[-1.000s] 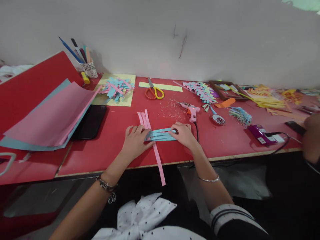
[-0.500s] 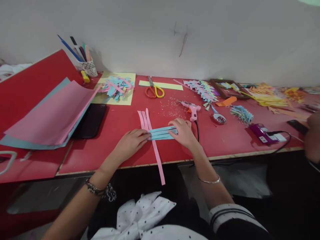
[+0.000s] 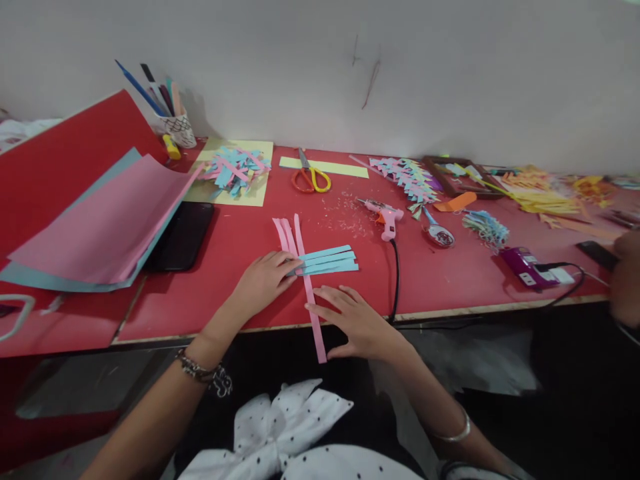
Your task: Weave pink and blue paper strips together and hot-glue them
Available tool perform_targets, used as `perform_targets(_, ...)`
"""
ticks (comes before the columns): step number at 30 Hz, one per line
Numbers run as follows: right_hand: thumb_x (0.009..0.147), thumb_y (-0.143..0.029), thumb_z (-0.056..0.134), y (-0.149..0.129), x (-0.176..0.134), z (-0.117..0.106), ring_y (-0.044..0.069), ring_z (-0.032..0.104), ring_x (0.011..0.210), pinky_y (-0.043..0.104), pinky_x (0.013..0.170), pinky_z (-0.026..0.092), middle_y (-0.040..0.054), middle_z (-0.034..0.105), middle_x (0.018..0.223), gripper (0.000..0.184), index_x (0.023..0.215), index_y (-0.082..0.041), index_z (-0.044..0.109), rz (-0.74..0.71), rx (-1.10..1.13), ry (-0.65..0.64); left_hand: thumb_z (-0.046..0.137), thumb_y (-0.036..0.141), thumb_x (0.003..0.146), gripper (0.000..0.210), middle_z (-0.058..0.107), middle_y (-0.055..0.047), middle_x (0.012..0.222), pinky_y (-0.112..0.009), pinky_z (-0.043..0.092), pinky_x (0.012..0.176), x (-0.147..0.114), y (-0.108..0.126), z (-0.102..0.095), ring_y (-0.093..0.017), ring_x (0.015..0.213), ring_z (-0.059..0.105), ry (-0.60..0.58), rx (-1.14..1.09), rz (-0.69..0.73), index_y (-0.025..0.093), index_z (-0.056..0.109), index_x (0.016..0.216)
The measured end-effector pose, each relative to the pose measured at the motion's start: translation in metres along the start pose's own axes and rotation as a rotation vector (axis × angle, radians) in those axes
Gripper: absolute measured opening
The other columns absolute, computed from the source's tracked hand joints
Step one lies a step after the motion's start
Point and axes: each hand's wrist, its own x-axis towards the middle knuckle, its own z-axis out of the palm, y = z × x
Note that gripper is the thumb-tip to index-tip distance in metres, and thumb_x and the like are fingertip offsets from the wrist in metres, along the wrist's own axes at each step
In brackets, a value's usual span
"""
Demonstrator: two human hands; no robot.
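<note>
Several light blue paper strips (image 3: 330, 259) lie sideways on the red table, fanned toward the right. Pink paper strips (image 3: 287, 235) cross them; one long pink strip (image 3: 315, 327) runs toward me and overhangs the table's front edge. My left hand (image 3: 265, 283) has its fingers closed on the strips where the colours meet, and hides part of that crossing. With fingers spread, my right hand (image 3: 353, 323) is just right of the long pink strip's near part; whether the fingertips touch it I cannot tell.
A pink glue gun (image 3: 385, 217) with a black cord is at right of centre. Scissors (image 3: 310, 179) and a pile of paper pieces (image 3: 235, 168) sit at the back. A phone (image 3: 183, 237) lies left. Another person's hand (image 3: 625, 280) shows at far right.
My right hand has let go of the blue strips' right ends and moved down toward me, beside the long pink strip. My left hand has stayed at the crossing.
</note>
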Motion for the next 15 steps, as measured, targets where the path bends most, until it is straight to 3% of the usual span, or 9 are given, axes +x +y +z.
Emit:
perform_targets(5,0.085,-0.023,0.046,-0.008,0.007,0.015,0.016,0.052,0.104,0.039,0.098,0.032,0.0075,0.061,0.107,0.028,0.11,-0.024,0.058,0.021,-0.099,0.287,0.04,0.025,0.086,0.027,0.059,-0.007,0.096,-0.03,0.046,0.074,0.0,0.0,0.0,-0.017,0.088,0.056,0.004,-0.021,0.006,0.02,0.057,0.106)
perform_targets(9,0.089,-0.021,0.039,-0.011,0.008,0.022,0.01,0.058,0.089,0.031,0.092,0.039,0.0027,0.067,0.091,0.027,0.096,-0.026,0.064,-0.021,-0.014,0.461,0.038,0.025,0.087,0.027,0.059,-0.007,0.096,-0.03,0.046,0.075,0.001,0.0,-0.001,-0.017,0.089,0.055,0.01,-0.039,0.001,0.019,0.057,0.106)
perform_targets(15,0.089,-0.024,0.036,-0.009,0.003,0.022,0.009,0.06,0.088,0.026,0.081,0.045,0.0032,0.068,0.093,0.029,0.093,-0.024,0.065,-0.083,0.085,0.479,0.04,0.024,0.086,0.027,0.059,-0.007,0.098,-0.032,0.046,0.076,0.0,0.0,0.002,-0.017,0.089,0.055,0.023,-0.069,-0.014,0.021,0.058,0.105)
